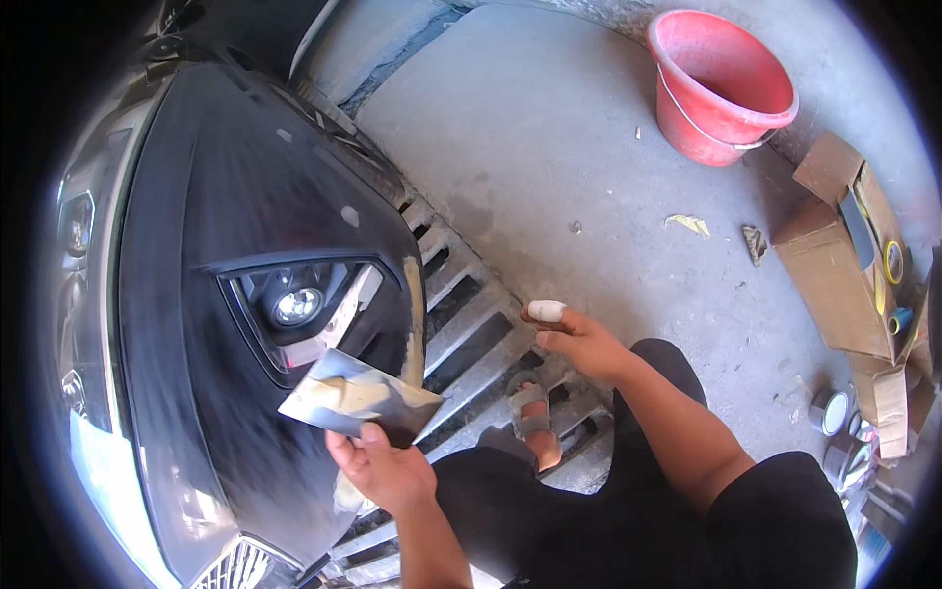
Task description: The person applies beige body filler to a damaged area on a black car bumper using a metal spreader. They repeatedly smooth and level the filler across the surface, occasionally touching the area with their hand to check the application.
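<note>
My left hand [388,476] grips the near edge of a flat, thin mixing plate [358,393] by thumb and fingers. Cream-coloured paste is smeared across the plate's grey top. My right hand [586,344] hangs over the drain grate, its fingers closed, with a white wrapping [547,311] around a fingertip. A small brown edge shows beside that fingertip; what it belongs to I cannot make out. Left of both hands stands a dark car bumper [265,187] with dull, scuffed paint and a fog light [297,306]. A cream strip of filler [414,314] runs down its edge, close to the plate.
A slotted drain grate [461,334] runs under the bumper and my sandalled foot [535,422]. On the concrete floor [549,128] stands a red bucket [711,108] at the far right. A torn cardboard box [834,265] with tape rolls and a round tin [829,410] sit at right.
</note>
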The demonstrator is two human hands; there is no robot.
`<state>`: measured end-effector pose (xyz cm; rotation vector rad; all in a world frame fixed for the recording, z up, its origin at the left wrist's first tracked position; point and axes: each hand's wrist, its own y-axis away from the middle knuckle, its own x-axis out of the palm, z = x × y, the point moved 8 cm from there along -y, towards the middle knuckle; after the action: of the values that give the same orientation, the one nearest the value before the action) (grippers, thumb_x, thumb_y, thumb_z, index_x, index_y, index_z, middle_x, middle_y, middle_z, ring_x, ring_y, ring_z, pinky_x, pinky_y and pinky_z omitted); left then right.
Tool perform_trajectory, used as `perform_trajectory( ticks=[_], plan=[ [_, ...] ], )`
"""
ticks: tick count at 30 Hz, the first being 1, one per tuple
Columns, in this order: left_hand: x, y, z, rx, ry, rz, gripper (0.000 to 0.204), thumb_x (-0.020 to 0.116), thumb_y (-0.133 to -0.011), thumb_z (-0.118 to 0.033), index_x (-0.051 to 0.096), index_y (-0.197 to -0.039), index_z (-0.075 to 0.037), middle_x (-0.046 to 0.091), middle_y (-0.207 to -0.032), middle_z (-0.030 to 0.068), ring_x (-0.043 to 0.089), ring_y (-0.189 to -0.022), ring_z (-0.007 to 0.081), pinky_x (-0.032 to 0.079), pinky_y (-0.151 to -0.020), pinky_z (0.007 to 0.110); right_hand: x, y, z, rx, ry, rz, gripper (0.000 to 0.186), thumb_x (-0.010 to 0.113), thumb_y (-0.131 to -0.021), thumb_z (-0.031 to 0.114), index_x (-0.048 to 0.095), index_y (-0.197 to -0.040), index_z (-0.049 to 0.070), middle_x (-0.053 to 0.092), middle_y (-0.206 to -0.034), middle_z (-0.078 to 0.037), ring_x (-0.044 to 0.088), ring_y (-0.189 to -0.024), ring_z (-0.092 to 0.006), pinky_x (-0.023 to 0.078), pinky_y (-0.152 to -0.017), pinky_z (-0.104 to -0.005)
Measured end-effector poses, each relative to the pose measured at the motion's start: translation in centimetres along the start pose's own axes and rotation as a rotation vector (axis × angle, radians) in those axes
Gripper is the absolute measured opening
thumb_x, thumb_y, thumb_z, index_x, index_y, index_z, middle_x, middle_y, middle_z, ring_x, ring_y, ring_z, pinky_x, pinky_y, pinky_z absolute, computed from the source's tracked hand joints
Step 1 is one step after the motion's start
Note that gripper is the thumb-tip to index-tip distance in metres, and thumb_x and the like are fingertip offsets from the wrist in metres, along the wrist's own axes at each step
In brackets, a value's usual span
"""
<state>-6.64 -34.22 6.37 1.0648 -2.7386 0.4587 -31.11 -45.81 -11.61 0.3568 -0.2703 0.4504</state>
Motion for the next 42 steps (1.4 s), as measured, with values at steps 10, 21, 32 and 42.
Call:
perform_trajectory(
  ticks=[10,21,32,42],
  plan=[
    [3.8,-0.6,4.0,-0.025,-0.004,0.191,0.048,0.059,-0.093,0.000,0.042,-0.138,0.000,0.055,-0.134,0.0136,0.055,-0.123,0.0270,0.039,-0.111,0.045,3.4,-9.8,-0.4,0.338,-0.152,0.066,0.053,0.061,-0.097,0.034,0.048,-0.145,0.019,0.057,-0.129,-0.004,0.050,-0.104,-0.0136,0.044,-0.086,-0.0301],
    [5.5,-2.0,4.9,0.073,-0.256,0.243,0.049,0.053,-0.097,-0.004,0.043,-0.144,-0.006,0.048,-0.146,0.0142,0.049,-0.131,0.0297,0.035,-0.115,0.046,8.5,-18.4,-2.0,0.252,-0.259,0.198,0.058,0.055,-0.101,0.028,0.036,-0.152,0.008,0.045,-0.150,-0.012,0.040,-0.138,-0.0237,0.032,-0.112,-0.0341],
    [5.9,-4.4,4.4,0.192,-0.394,0.116,0.045,0.046,-0.100,-0.008,0.043,-0.146,-0.007,0.042,-0.151,0.0185,0.042,-0.137,0.0314,0.026,-0.119,0.048,11.4,-16.0,-0.1,-0.099,0.158,0.063,0.050,0.057,-0.096,0.016,0.044,-0.140,-0.004,0.065,-0.110,-0.028,0.063,-0.099,-0.0400,0.047,-0.093,-0.0396],
    [7.7,-6.9,3.6,0.290,-0.429,0.033,0.041,0.048,-0.100,-0.011,0.044,-0.140,-0.002,0.049,-0.142,0.0181,0.048,-0.130,0.0307,0.033,-0.113,0.047,9.8,-18.7,-1.5,0.209,0.023,0.194,0.049,0.055,-0.098,0.019,0.045,-0.141,-0.001,0.062,-0.118,-0.027,0.061,-0.110,-0.0361,0.045,-0.097,-0.0390]
  ],
)
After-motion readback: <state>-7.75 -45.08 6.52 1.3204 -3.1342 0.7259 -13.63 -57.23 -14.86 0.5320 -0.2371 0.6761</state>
